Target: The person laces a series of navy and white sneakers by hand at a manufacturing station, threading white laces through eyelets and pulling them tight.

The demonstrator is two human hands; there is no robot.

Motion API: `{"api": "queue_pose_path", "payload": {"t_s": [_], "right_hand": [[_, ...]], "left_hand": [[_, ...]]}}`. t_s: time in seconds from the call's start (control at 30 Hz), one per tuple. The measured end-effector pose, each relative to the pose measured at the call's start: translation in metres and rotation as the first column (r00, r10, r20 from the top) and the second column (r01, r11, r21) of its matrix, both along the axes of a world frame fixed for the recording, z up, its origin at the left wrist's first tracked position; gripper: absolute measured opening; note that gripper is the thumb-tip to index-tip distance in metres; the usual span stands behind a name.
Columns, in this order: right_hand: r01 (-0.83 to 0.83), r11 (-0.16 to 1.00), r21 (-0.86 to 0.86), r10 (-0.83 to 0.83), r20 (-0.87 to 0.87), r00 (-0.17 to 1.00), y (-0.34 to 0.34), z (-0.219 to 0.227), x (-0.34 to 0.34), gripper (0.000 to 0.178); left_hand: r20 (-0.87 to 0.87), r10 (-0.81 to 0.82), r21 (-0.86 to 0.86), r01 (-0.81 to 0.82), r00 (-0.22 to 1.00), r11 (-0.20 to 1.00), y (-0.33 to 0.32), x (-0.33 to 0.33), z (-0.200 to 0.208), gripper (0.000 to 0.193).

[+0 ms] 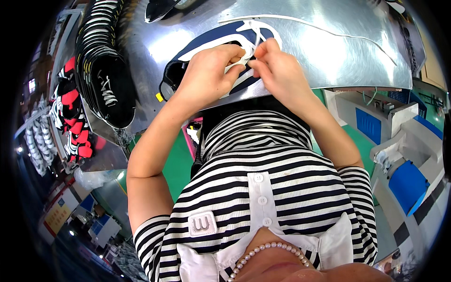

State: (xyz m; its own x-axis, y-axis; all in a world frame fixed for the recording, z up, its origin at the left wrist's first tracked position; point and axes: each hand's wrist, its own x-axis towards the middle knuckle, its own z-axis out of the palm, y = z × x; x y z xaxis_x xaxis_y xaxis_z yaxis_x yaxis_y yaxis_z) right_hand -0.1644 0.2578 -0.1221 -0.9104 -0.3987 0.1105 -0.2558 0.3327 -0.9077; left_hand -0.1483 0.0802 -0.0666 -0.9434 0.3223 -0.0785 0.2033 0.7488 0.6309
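Note:
A navy and white shoe upper [211, 37] lies on the metal table in front of me, its toe to the right and its dark heel opening to the left. A small yellow tab shows at the heel. White shoelace [257, 34] crosses its front. My left hand [211, 73] is closed, thumb and fingers pinching the white eyelet edge. Close by, my right hand [281, 70] pinches the shoelace between thumb and forefinger; the fingertips partly hide it. The lace's long loose end runs across the table to the right.
The shiny metal table [324, 28] spans the space ahead. A long row of nested black shoe uppers [110, 89] stands at the left, with red, black and white uppers [77, 122] beyond. Another dark shoe part [159, 9] sits at the far edge. Grey-white equipment with blue panels [369, 124] stands right.

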Motion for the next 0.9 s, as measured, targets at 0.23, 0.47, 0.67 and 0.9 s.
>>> {"api": "queue_pose_path", "payload": {"t_s": [0.23,0.47,0.67,0.9], "right_hand": [[-0.193,0.98,0.049,0.178,0.22,0.959,0.015,0.027,-0.001,0.023],[0.098,0.977,-0.189,-0.054,0.225,0.973,0.063,0.035,-0.038,0.034],[0.157,0.955,-0.252,-0.105,0.21,0.972,0.019,0.015,-0.022,0.051],[0.216,0.971,-0.1,-0.199,0.15,0.968,0.006,0.017,-0.021,0.051]], "left_hand": [[-0.24,-0.055,-0.022,0.051,0.969,0.998,-0.011,0.014,-0.006,0.021],[-0.434,-0.261,-0.17,0.207,0.862,0.964,-0.01,0.037,0.002,0.019],[0.519,0.07,0.269,-0.24,0.852,0.933,-0.038,0.024,0.008,0.043],[0.656,0.139,0.366,-0.474,0.742,0.801,-0.033,0.007,-0.009,0.023]]}}
